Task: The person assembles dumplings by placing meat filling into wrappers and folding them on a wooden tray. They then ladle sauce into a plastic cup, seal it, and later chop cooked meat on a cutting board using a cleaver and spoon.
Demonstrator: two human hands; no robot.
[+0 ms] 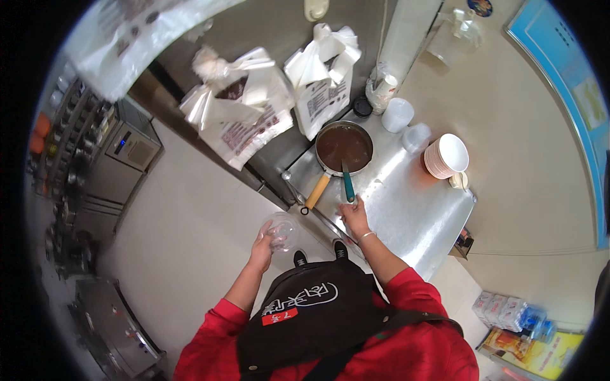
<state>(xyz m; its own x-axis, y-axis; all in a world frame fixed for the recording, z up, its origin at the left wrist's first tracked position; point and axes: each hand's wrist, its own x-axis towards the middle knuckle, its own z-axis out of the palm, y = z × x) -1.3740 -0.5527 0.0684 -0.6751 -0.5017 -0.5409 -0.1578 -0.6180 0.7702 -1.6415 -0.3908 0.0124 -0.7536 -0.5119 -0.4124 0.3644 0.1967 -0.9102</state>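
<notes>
My left hand (pixel 263 244) holds a clear plastic bowl or cup (pixel 281 231) over the floor, to the left of the steel table (pixel 405 214). A metal saucepan (pixel 344 125) of dark brown liquid stands on the table, its yellow handle (pixel 318 191) pointing towards me. Leaning in the pan is a utensil with a green handle (pixel 349 188); its lower end is hidden in the liquid. Just below the tip of that handle is my right hand (pixel 354 215), fingers partly curled; whether it touches the handle is unclear.
White plastic bags (pixel 248 119) hang left of and behind the pan. Beyond the pan stand a black lid (pixel 362 107), clear plastic containers (pixel 398 115) and wrapped paper cups (pixel 385 88). Stacked bowls (pixel 446 157) stand near the wall. The table's near edge has a metal rail (pixel 324 220).
</notes>
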